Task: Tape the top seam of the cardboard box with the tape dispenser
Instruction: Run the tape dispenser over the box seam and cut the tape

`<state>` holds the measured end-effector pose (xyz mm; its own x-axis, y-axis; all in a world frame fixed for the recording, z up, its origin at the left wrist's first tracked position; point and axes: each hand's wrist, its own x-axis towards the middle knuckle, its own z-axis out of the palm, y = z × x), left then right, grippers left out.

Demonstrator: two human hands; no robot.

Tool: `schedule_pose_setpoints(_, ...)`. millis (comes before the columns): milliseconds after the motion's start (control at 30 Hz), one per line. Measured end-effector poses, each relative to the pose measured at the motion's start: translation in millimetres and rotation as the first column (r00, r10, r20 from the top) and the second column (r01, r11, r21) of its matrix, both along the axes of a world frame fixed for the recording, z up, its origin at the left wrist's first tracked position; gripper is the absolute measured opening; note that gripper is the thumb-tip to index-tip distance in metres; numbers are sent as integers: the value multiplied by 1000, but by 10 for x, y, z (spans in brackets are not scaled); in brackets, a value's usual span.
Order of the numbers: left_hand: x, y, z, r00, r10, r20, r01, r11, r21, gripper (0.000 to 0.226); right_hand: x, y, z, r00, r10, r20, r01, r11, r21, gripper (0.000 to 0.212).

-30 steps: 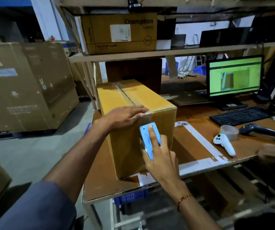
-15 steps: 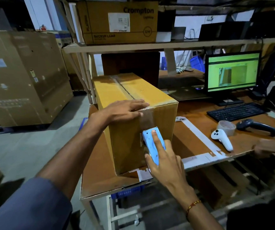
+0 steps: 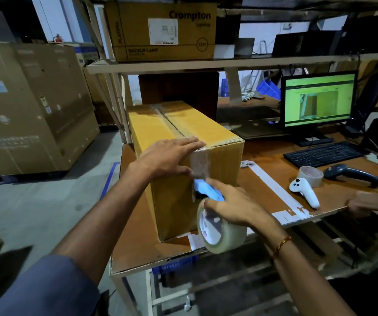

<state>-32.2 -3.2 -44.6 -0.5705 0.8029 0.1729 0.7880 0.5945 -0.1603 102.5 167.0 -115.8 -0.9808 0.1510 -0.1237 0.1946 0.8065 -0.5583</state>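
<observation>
A tall yellow cardboard box (image 3: 220, 169) stands on the brown worktable (image 3: 272, 163). Clear tape runs along its top seam (image 3: 168, 122) and down over the near edge onto the front face. My left hand (image 3: 167, 156) lies flat on the box's near top corner, pressing the tape end there. My right hand (image 3: 231, 205) grips the blue tape dispenser (image 3: 207, 192), its clear tape roll (image 3: 220, 231) hanging below, tilted away from the box's front face. The dispenser's blade end sits just under the tape strip on the front face.
A spare tape roll (image 3: 310, 175), a white controller (image 3: 304, 192), a barcode scanner (image 3: 352, 175), a keyboard (image 3: 322, 153) and a monitor (image 3: 318, 100) sit to the right. Another person's hand (image 3: 365, 202) rests at the table's right edge. A Crompton carton (image 3: 160, 30) stands on the shelf above.
My right hand has swung the dispenser out from flat against the box's front face, so the tape roll now shows. My left hand stays on the top corner.
</observation>
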Motion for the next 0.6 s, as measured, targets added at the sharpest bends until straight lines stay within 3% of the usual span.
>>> schedule_pose_setpoints(67, 1, -9, 0, 1000, 8, 14, -9, 1000, 2, 88, 3, -24, -170, 992, 15, 123, -12, 1000, -27, 73)
schedule_pose_setpoints(167, -8, -10, -6, 1000, 9, 9, -9, 1000, 6, 88, 83, -80, -562, 986, -10, 163, 20, 998, -55, 76)
schedule_pose_setpoints(267, -20, -5, 8, 1000, 9, -2, -9, 1000, 12, 89, 196, -38, -759, 986, -78, 149, 114, 960, -257, 78)
schedule_pose_setpoints(433, 11, -34, -37, 997, 20, -79, -18, 1000, 21, 93, 297, 187, -891, 967, -199, 156, 253, 737, -627, 52)
schedule_pose_setpoints(600, 83, -68, -131, 961, 33, -275, -16, 998, 62, 89, 342, 490, -877, 933, -327, 148, 319, 565, -761, 49)
